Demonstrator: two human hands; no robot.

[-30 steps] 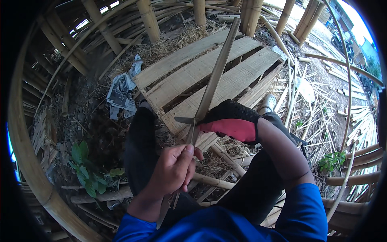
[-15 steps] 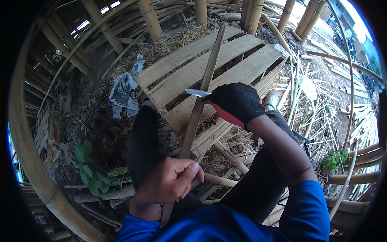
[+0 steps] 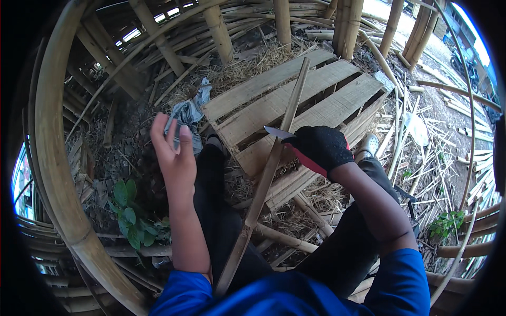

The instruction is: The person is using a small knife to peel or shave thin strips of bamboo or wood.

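Note:
My right hand (image 3: 320, 149), in a black and red glove, is closed round a knife (image 3: 276, 132); its handle is hidden in the fist. The bright blade points left and crosses a long split bamboo strip (image 3: 257, 204). That strip slants from my lap up over a slatted wooden crate (image 3: 287, 100), its far end above the slats. Whether my gloved fingers also press on the strip, I cannot tell. My bare left hand (image 3: 176, 152) is raised off to the left, fingers apart, holding nothing.
Crumpled newspaper (image 3: 185, 117) lies left of the crate. A leafy plant (image 3: 130, 216) grows by my left leg. A thick bent bamboo pole (image 3: 58, 158) arches along the left side. Upright bamboo posts (image 3: 348, 26) stand behind the crate. Cut bamboo pieces (image 3: 477, 187) litter the right.
My left hand has let go of the bamboo strip's near part and swung up and left, its fingers opening. The knife still lies across the strip. The whole view has shifted slightly.

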